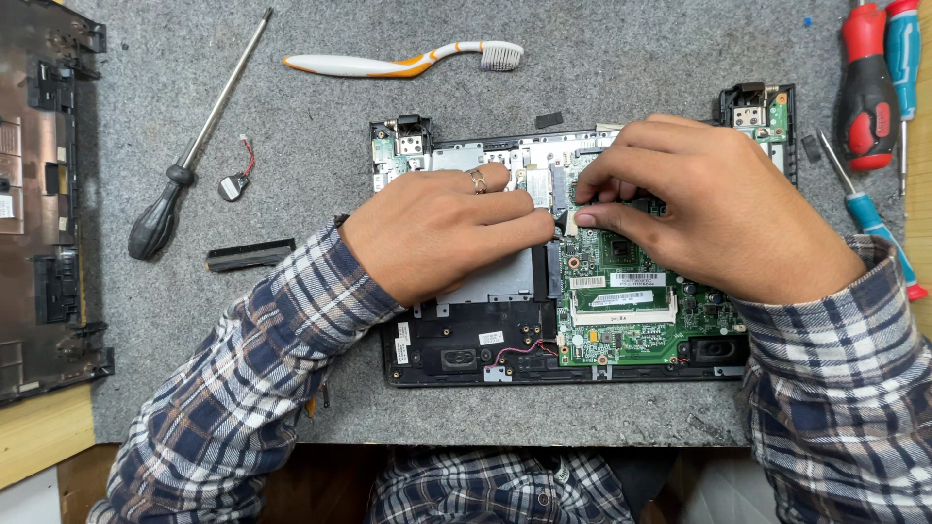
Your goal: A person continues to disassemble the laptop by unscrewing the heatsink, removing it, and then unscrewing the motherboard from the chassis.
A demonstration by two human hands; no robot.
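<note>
An opened laptop base (456,354) lies on a grey mat, its green circuit board (631,325) exposed on the right half. My left hand (442,228), with a ring on one finger, rests flat on the metal plate of the base, fingertips reaching the board's left edge. My right hand (699,209) is bent over the upper part of the board, its fingertips pinching a small part at the board's top left, close to the left fingertips. What is pinched is too small to tell.
A long black-handled screwdriver (189,155), a coin cell with red wire (233,184) and a black strip (249,254) lie left. A toothbrush (408,63) lies at the back. Red and blue screwdrivers (869,87) sit right. A dark laptop cover (44,213) lies far left.
</note>
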